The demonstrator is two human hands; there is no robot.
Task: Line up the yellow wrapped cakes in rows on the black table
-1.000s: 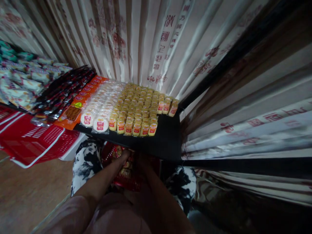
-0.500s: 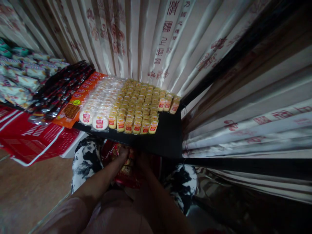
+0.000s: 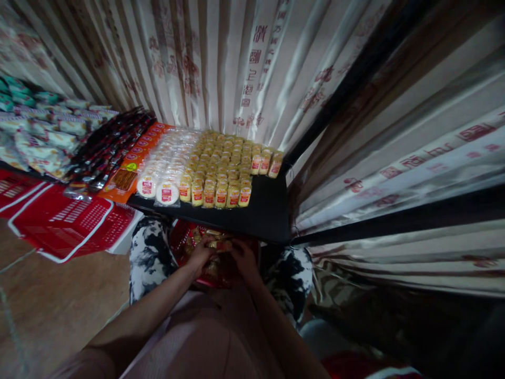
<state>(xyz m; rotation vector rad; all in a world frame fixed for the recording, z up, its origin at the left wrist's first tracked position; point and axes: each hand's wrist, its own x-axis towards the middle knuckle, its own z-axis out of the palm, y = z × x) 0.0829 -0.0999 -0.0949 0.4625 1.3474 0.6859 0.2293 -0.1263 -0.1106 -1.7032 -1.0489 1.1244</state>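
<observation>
Between my knees, partly beneath the table edge, is a red basket [image 3: 176,243] with several wrapped snack cakes in it. My left hand [image 3: 202,252] and my right hand [image 3: 242,256] meet over this basket. Between them they grip a few wrapped snack cakes [image 3: 220,245], fingers closed at either end; the exact number is too dark to tell. Just ahead, rows of yellow wrapped snack cakes [image 3: 221,196] with red-and-white labels stand on the black table [image 3: 264,210]. Three of these stand apart at the back right.
Round white packaged wafers [image 3: 167,193], an orange snack packet [image 3: 123,179], dark packets [image 3: 106,147] and white packets [image 3: 43,147] line the table leftward. A red basket with white handles [image 3: 74,216] stands below left. Patterned curtains [image 3: 221,63] hang behind and right, with dark bars.
My hands have come up a little within the basket, and the wrapped snack cakes between them now show more clearly. The camera view has shifted slightly. The rows on the table look unchanged.
</observation>
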